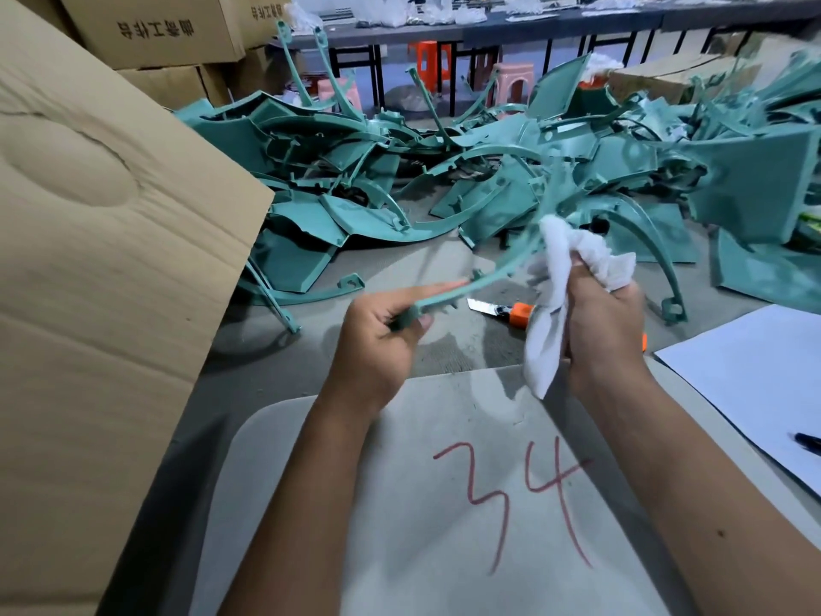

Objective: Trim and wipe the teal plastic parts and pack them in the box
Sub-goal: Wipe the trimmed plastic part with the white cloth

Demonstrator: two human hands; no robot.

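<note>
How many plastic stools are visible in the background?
3: an orange stool under the far table, a pink stool right of it, another pink stool left. More may be hidden.

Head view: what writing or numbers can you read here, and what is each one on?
"34", hand-drawn in red on the pale grey board under the forearms.
Chinese characters printed on the stacked cardboard carton, upper left: upside down, too blurred to read.
White sheet: no legible text.

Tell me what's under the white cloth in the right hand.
The right hand grips the white cloth around the curved teal part. An orange-handled knife lies on the floor beneath; its rear end is hidden behind cloth and hand.
</note>
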